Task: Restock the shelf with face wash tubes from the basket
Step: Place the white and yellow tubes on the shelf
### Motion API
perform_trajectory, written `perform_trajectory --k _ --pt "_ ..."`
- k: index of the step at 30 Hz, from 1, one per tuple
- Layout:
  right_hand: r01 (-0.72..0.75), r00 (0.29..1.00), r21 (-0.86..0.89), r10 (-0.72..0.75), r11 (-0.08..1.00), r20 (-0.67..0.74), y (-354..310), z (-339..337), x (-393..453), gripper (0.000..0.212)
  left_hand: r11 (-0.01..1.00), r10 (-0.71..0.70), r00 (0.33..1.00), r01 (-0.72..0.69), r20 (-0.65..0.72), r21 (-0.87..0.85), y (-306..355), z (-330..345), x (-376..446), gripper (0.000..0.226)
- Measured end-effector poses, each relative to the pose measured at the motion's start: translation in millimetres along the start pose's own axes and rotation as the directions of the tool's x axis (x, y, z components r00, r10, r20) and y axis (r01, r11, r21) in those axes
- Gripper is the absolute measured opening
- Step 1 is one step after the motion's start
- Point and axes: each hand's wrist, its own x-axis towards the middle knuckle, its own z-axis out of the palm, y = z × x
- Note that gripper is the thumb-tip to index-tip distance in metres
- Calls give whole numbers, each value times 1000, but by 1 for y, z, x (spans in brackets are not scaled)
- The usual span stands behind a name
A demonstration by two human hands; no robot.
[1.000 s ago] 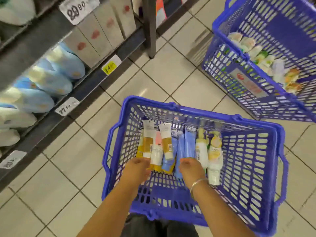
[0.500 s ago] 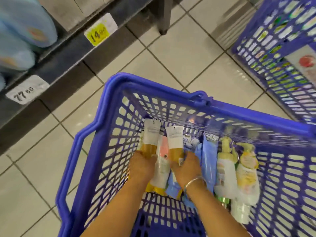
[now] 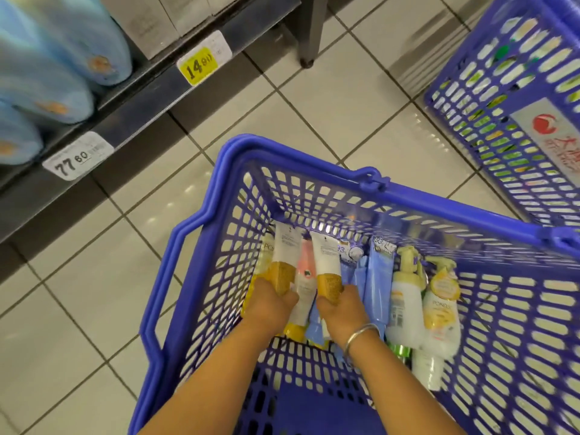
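Both hands in blue basket [image 3: 201, 233], each gripping one tube.

Left hand [image 3: 270, 304] curls round a white-and-gold face wash tube [image 3: 284, 262]; right hand [image 3: 340, 304], bracelet at wrist, grips a second like tube [image 3: 326, 266]. Hands side by side, apart. Remaining tubes lie on basket floor; shelf [image 3: 141, 98] upper left.

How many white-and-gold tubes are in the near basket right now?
2 for sure: one in the left hand, one in the right hand. A gold edge beneath hints at more, hidden under the pile.
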Motion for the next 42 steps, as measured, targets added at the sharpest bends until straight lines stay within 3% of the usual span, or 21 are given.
perform_trajectory --k 2,7,11,15,22,30,34,36,38,42 --pt "34 999 87 -31 996 -29 -4 -9 -25 23 998 41 998 -39 37 -40 4 -8 -29 29" --pt "49 998 258 -37 965 -52 -32 -38 -105 36 921 253 961 -205 108 -333 18 -43 -119 21" --pt "112 992 325 -87 939 -92 -78 -66 -183 34 847 288 956 -224 62 -482 41 -88 -202 29" --pt "269 963 378 -237 886 -128 -144 -91 -268 27 743 370 929 -308 -19 -594 77 -143 -275 33" --pt "477 876 459 -447 750 -180 -238 -123 -390 14 627 491 866 -426 -93 -652 129 -232 -394 25" --pt "542 729 558 -682 628 58 -293 -158 -541 15 329 599 766 -501 -233 -801 123 -301 -546 34" --pt "543 614 618 -771 569 170 -301 -162 -618 14 134 552 778 -438 -300 -889 107 -315 -617 55" --pt "516 584 658 -787 549 199 -302 -160 -655 25 91 527 778 -450 -340 -888 96 -320 -651 55" --pt "472 553 705 -801 530 232 -301 -158 -687 20 39 519 769 -458 -374 -888 84 -325 -686 50" --pt "431 441 734 -832 525 336 -301 -153 -744 32 -110 513 694 -530 -504 -841 54 -341 -753 42"
